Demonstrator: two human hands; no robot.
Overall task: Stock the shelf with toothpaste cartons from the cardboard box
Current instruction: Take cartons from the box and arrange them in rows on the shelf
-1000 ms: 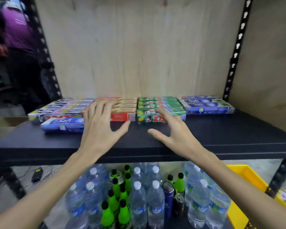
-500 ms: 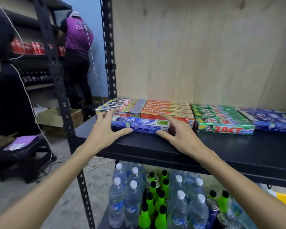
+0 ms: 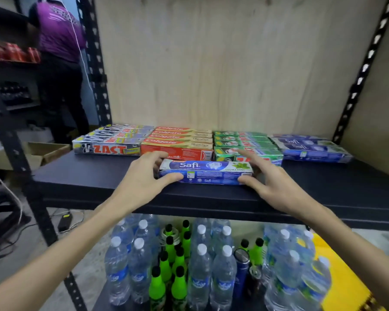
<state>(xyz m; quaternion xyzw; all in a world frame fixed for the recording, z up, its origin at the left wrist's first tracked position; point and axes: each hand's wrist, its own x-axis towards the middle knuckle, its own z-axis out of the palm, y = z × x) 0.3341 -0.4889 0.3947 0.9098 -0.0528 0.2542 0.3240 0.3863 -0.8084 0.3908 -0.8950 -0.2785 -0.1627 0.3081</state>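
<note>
Your left hand (image 3: 142, 180) grasps the left end of the blue Safi carton (image 3: 206, 172), thumb on its front face and fingers curled over the top and back edge. The carton lies flat and lengthwise on the black shelf (image 3: 88, 178), just in front of the red Colgate cartons (image 3: 177, 142) and the green Zact cartons (image 3: 245, 144). Your right hand (image 3: 276, 187) holds the carton's right end the same way, thumb at the front and fingers reaching over the back. Along the rear of the shelf, from left, lie silver Zact cartons (image 3: 108, 142), then the red, then the green, then more blue Safi cartons (image 3: 310, 147). An open cardboard box (image 3: 47, 151) sits on the floor at far left; you cannot tell what is in it. Below the shelf stand water bottles (image 3: 202, 272) and green bottles (image 3: 157, 286).
</note>
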